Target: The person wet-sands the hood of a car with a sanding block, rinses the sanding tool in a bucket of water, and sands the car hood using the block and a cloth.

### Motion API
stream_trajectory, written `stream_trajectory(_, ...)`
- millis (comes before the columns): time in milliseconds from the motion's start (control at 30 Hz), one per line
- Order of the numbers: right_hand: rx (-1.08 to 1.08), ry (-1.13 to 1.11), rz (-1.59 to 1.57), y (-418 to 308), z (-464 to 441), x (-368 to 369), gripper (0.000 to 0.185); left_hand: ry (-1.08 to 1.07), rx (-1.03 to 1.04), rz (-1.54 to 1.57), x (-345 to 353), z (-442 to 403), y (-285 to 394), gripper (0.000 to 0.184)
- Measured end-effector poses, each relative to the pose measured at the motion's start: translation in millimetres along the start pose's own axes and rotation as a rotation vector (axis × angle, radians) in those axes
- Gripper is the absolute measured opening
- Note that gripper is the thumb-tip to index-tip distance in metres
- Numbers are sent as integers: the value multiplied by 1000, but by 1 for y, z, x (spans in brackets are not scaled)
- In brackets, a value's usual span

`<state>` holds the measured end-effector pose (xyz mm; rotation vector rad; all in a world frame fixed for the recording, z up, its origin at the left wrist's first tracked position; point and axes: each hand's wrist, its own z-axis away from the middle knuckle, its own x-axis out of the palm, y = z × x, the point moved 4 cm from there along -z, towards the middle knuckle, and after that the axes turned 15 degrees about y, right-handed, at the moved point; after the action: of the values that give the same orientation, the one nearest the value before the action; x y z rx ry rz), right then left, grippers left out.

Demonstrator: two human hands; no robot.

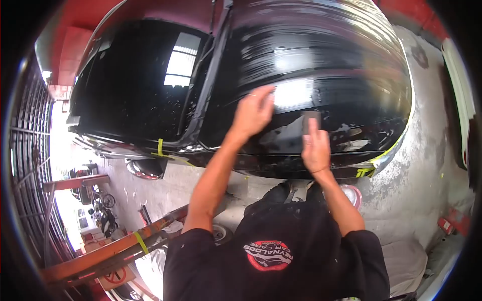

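Note:
A black car hood (351, 93) lies in front of me, its surface wet, with streaks and whitish smears. My right hand (317, 148) is closed on a small grey-brown sanding block (310, 119), which is pressed flat against the hood near its closer side. Toward the windshield (135, 65), my left hand (257, 111) is over the hood with its thumb and fingers apart and nothing visible in it. I cannot tell whether its fingertips touch the surface.
Yellow-green masking tape (365, 172) runs along the hood's front edge. A pinkish bucket (353, 193) stands on the floor by my legs. The side mirror (145, 168) sticks out at left. An orange beam (108, 247) crosses the lower left; another vehicle (456, 95) stands at right.

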<state>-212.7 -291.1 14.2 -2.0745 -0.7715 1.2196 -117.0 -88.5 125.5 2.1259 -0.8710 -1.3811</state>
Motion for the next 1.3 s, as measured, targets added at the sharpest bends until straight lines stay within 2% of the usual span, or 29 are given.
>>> stream_trajectory(67,-120,-223,-72,-68,15,52,55,88,-159,-184,-79,-5,-36,33)
stream_trajectory(133,-296,-266,-199,-133,37,103,54,274,-113,-233,-137,3,-80,32)
stream_trajectory(200,-391,-374,-232,-181,56,155,55,321,-166,-272,-172,15,-85,30)
stream_trajectory(267,-376,-438,-232,-213,65,190,54,334,-133,-279,-181,31,-93,29)
stream_trajectory(333,-293,-473,-99,-217,64,215,52,323,-94,-249,-176,45,-99,28)
stream_trajectory(433,-396,-410,44,-202,56,204,53,283,-79,-233,-153,56,-110,27)
stream_trajectory(533,-267,-403,170,-152,35,159,54,215,-115,-233,-120,59,-114,29)
stream_trajectory(633,-126,-360,346,-89,2,105,67,137,-68,-257,-75,51,-103,32)
stream_trajectory(700,-8,-252,587,-26,-34,56,66,84,-19,-287,-35,44,-91,33)
stream_trajectory(733,19,-109,644,17,-46,32,64,32,-10,-284,-12,40,-85,37)
stream_trajectory(800,189,7,744,103,-76,-26,58,-54,18,-286,36,33,-62,41)
stream_trajectory(867,303,41,686,189,-93,-81,47,-163,52,-292,89,30,-45,48)
stream_trajectory(1000,373,80,706,275,-105,-139,36,-282,149,-345,188,16,-2,54)
stream_trajectory(1067,420,127,718,308,-104,-154,37,-371,294,-469,233,8,16,60)
stream_trajectory(1133,473,155,697,339,-101,-175,38,-369,358,-545,263,-5,25,71)
stream_trajectory(1200,553,173,661,379,-99,-190,40,-358,388,-682,286,-13,27,78)
stream_trajectory(1267,526,350,804,436,-100,-198,49,-397,329,-784,289,-16,43,87)
stream_trajectory(1300,666,248,770,454,-103,-205,58,-410,319,-803,291,-15,43,87)
